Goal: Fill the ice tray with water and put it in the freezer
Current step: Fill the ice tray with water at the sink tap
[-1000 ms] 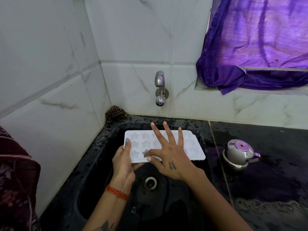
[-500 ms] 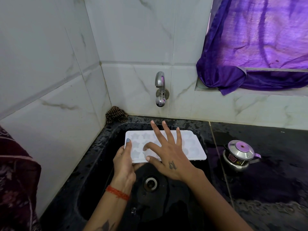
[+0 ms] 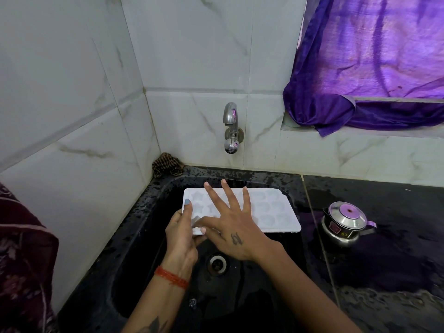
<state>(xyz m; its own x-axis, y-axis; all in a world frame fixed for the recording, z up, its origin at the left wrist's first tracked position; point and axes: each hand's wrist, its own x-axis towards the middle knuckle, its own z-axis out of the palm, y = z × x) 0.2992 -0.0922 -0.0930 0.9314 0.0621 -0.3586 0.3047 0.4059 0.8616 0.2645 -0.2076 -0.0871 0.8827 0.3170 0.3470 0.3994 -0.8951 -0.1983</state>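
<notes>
White plastic star-moulded ice tray (image 3: 271, 210) lying crosswise under chrome wall tap (image 3: 231, 127) (dry); left hand (image 3: 181, 234) gripping its near-left end, right hand (image 3: 231, 224) spreading flat on top

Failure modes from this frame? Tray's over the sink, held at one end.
1. The left hand holds the ice tray only at its left end; the right end hangs free over the sink, so it may tip and spill.
2. The right hand lies spread flat over the moulds and could block water from the tap.
3. The tray's right edge sits near the steel pot; a swing out might knock it.
</notes>
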